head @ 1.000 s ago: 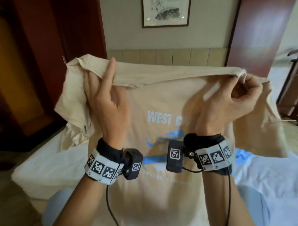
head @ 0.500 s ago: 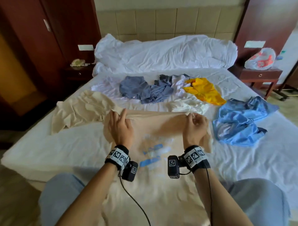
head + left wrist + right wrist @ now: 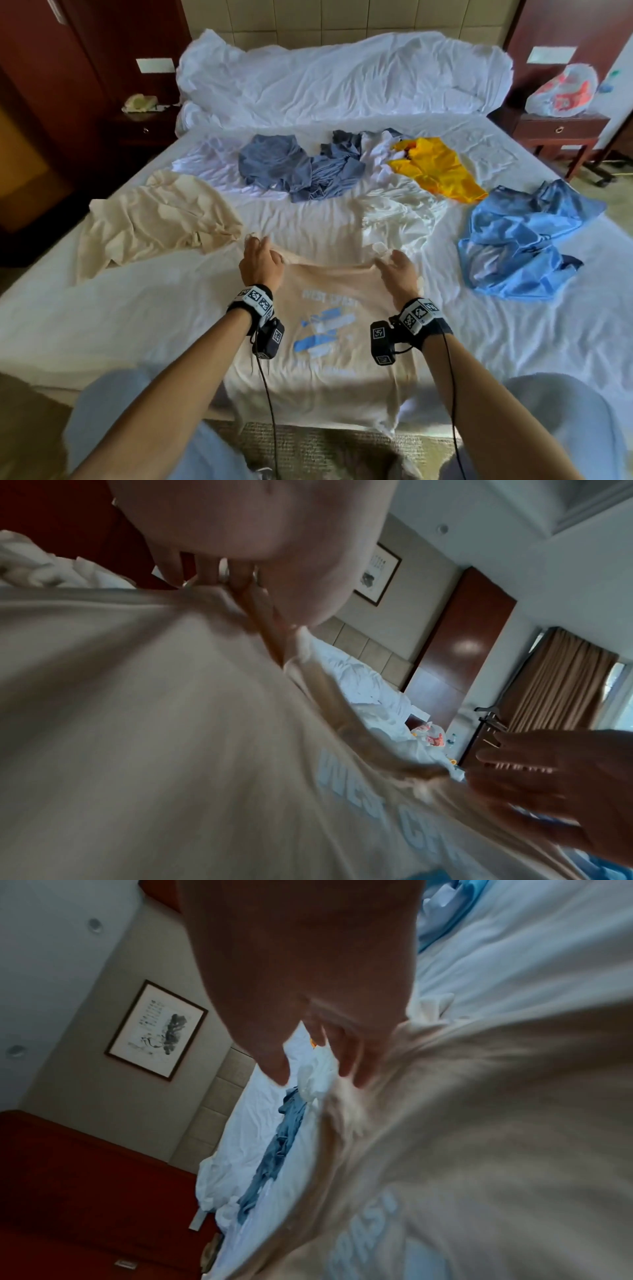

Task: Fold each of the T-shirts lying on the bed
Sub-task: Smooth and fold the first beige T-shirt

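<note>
A beige T-shirt (image 3: 335, 342) with a blue print lies print-up at the bed's near edge, its hem hanging over the side. My left hand (image 3: 260, 260) pinches the shirt's top left edge; the left wrist view shows its fingers (image 3: 205, 572) curled into the cloth (image 3: 154, 723). My right hand (image 3: 397, 270) is at the top right edge with loosely straight fingers (image 3: 346, 1058) touching the fabric (image 3: 496, 1123). Further back lie a second beige shirt (image 3: 154, 219), grey-blue shirts (image 3: 294, 168), a white one (image 3: 397, 212), a yellow one (image 3: 435, 171) and a blue one (image 3: 520, 240).
A rumpled white duvet (image 3: 342, 75) is piled at the head of the bed (image 3: 102, 308). Dark nightstands stand on both sides; the right one (image 3: 558, 130) carries a plastic bag (image 3: 561, 89). My knees are against the bed's near edge.
The beige shirt was held up in the air, then came down onto the bed. It now lies spread flat, and my right hand's fingers have loosened from its edge.
</note>
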Demonstrator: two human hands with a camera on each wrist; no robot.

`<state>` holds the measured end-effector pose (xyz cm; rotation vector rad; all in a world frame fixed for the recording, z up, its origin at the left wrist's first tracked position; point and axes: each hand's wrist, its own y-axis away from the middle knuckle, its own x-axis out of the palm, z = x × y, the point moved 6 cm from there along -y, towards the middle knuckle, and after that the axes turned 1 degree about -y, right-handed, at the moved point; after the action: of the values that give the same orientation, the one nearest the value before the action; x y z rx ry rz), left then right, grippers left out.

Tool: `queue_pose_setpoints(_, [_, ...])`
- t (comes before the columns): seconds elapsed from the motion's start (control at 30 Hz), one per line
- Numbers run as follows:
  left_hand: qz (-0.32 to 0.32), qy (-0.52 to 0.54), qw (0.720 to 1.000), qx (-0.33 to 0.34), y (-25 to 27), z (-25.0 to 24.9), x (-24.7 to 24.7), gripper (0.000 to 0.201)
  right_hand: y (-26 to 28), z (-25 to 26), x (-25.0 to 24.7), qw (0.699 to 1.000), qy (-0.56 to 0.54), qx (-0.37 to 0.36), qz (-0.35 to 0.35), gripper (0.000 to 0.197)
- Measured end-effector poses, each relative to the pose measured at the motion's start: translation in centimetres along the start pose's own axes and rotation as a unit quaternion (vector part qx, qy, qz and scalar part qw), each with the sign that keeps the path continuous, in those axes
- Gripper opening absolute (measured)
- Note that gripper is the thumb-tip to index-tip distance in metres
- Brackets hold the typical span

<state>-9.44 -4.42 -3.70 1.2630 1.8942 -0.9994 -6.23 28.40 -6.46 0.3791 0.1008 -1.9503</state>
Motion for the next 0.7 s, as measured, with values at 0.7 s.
queue_pose_setpoints(0.7, [0.195,-0.102,0.974,0.06,3.1,-5.0,9.9,0.102,-4.3,-4.8,-5.6,0.993,0.105,0.011,0.061,0.016])
